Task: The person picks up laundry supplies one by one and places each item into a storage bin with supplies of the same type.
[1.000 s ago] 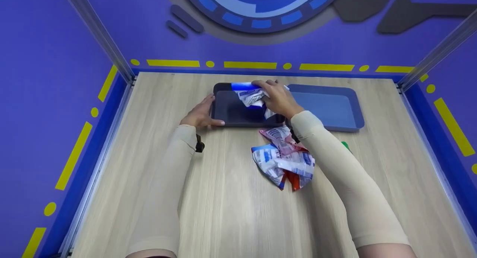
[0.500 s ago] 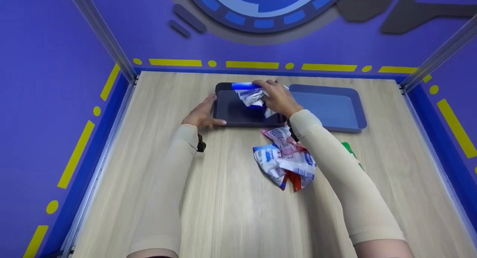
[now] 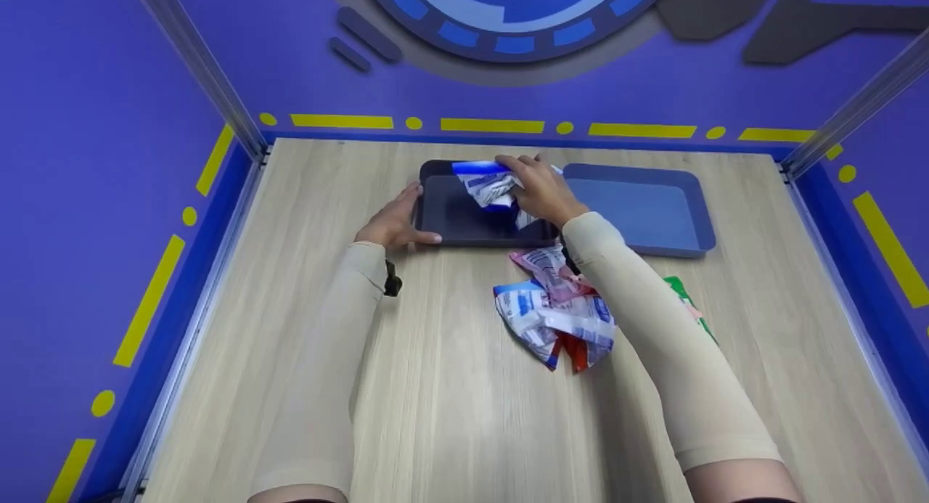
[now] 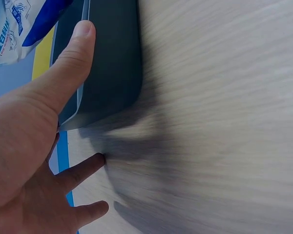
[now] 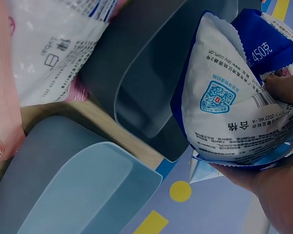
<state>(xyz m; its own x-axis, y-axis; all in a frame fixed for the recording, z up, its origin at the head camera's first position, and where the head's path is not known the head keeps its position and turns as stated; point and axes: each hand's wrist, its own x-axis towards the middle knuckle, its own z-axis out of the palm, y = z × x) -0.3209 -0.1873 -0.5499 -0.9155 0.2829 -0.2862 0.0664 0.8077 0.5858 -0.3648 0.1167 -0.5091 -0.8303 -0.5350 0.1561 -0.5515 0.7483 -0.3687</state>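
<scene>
My left hand (image 3: 392, 220) rests at the left end of the dark tray (image 3: 457, 231), its thumb on the rim and its fingers straight along the outside. In the left wrist view the thumb (image 4: 73, 63) lies over the tray's edge, with the other fingers spread beyond the corner. Above the tray's inside, my right hand (image 3: 544, 192) grips a crumpled blue-and-white detergent packet (image 3: 490, 187). Printed text, a square code and "450克" show on it in the right wrist view. Whether its lower end touches the tray floor, I cannot tell.
A blue-grey tray (image 3: 639, 209) stands right of the dark one. Nearer me, a pile holds a pink packet (image 3: 548, 263), a white-and-blue packet (image 3: 522, 311) and red pieces. Partly behind my right forearm lies a green packet (image 3: 678, 289). Blue walls enclose the wooden table (image 3: 464, 416).
Both hands and the packet keep nearly the same place over the tray. My right forearm has shifted slightly, and more of the green packet shows. The view has moved a little.
</scene>
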